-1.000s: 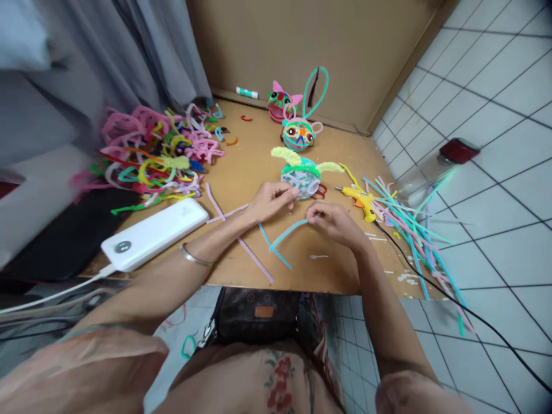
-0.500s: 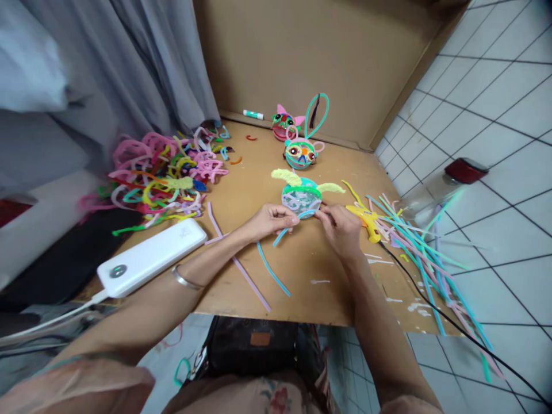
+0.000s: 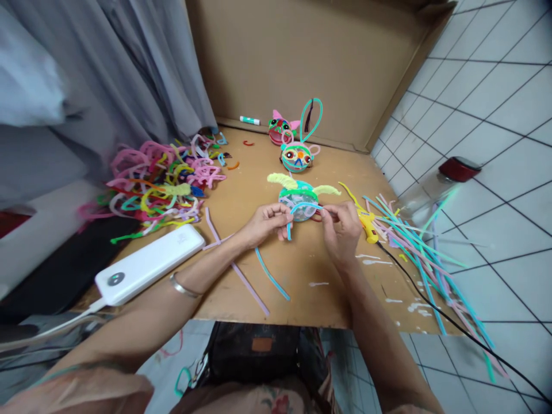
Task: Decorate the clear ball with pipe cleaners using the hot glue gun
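A blue pipe cleaner (image 3: pixel 307 204) arches between my hands. My left hand (image 3: pixel 272 221) pinches it, and its end hangs below those fingers. My right hand (image 3: pixel 341 228) grips the other end between thumb and fingers. Just behind it stands a clear round ball (image 3: pixel 298 197) with a green band and two pale yellow ear shapes, partly hidden by the strip. Another blue pipe cleaner (image 3: pixel 272 276) and a lilac pipe cleaner (image 3: pixel 250 287) lie on the table below my left hand. Right of my right hand is a yellow glue gun (image 3: pixel 369 225).
Two decorated balls, one teal (image 3: pixel 296 164) and one pink-eared (image 3: pixel 280 133), stand farther back. A heap of coloured pipe cleaners (image 3: pixel 159 172) and a white power bank (image 3: pixel 149 267) lie left. Straight pipe cleaners (image 3: pixel 425 259), a black cable (image 3: pixel 414 283) and a lidded jar (image 3: pixel 435 181) are right.
The blue pipe cleaner has risen and now curves in a higher arch, its free end pointing down. My right hand has shifted slightly right. The view has moved a little.
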### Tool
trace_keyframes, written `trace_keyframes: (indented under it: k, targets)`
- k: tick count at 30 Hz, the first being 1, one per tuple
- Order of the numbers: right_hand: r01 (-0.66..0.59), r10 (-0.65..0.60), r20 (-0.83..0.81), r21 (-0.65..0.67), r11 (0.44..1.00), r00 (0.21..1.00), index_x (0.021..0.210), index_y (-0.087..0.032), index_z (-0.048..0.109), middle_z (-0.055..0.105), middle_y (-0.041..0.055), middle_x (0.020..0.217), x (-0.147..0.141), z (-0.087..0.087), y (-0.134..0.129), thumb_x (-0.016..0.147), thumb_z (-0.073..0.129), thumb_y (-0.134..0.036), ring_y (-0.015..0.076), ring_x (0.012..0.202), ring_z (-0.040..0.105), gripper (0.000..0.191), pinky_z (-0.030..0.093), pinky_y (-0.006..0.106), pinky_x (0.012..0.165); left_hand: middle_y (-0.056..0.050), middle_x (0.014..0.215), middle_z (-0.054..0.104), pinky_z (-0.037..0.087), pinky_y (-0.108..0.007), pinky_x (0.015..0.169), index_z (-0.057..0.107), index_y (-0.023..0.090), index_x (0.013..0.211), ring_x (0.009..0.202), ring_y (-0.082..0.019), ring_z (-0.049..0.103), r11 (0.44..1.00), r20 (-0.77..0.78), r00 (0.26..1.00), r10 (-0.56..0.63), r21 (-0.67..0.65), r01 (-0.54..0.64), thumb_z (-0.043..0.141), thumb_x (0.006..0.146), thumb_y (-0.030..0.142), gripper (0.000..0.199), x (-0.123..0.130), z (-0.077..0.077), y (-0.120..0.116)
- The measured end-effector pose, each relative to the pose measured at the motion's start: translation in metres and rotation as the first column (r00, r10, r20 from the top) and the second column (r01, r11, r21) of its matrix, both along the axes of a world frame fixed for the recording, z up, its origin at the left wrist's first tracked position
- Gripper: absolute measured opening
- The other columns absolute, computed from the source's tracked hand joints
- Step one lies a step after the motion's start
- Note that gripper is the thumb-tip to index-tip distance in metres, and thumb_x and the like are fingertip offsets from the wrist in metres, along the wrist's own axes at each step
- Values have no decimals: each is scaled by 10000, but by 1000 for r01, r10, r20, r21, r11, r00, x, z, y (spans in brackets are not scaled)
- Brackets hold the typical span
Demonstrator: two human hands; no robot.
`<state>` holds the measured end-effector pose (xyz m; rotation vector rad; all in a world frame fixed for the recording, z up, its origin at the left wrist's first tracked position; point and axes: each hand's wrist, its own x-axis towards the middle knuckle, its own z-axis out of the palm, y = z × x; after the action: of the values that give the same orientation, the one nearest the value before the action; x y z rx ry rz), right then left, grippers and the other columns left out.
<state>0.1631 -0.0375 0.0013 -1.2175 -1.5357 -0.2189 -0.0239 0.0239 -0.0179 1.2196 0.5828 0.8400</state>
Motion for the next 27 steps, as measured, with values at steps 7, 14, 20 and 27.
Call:
trace_keyframes:
  k: [7, 14, 20, 27]
  targets:
    - [-323, 263, -589, 3, 946, 764, 772, -224, 594, 614, 2, 810, -5, -2, 7, 820, 725, -387, 145, 704, 614, 214, 537, 304, 675, -20, 658, 706, 523, -198, 495, 617, 132, 773, 511, -100, 644, 962, -129, 954, -271, -15, 272, 872, 622, 565, 525, 4, 1, -11]
    - [-781, 364, -803, -188, 595, 471, 829, -250, 517, 558, -78, 526, -9, 1, -1, 809, 726, -571, 122, 430, 508, 384, 447, 256, 474, -6, 619, 682, 515, -193, 542, 645, 128, 767, 525, -84, 625, 910, -154, 897, -413, -33, 414, 843, 645, 605, 530, 11, -7, -22]
    - [-673, 349, -712, -232, 702, 610, 834, -216, 595, 420, -95, 532, -8, 2, -4, 853, 700, -503, 61, 444, 325, 306, 264, 207, 453, -38, 748, 723, 487, -182, 515, 657, 120, 780, 555, -77, 622, 938, -139, 929, -343, 7, 347, 828, 671, 596, 518, 9, -3, -21]
    - [-511, 416, -309, -366, 778, 855, 841, -215, 640, 631, -15, 688, -8, 0, -3, 889, 620, -338, 114, 587, 546, 134, 425, 241, 567, -25, 666, 691, 363, -168, 409, 630, 124, 765, 450, -53, 546, 986, 5, 991, -133, -97, 132, 773, 714, 621, 519, 7, -4, -12]
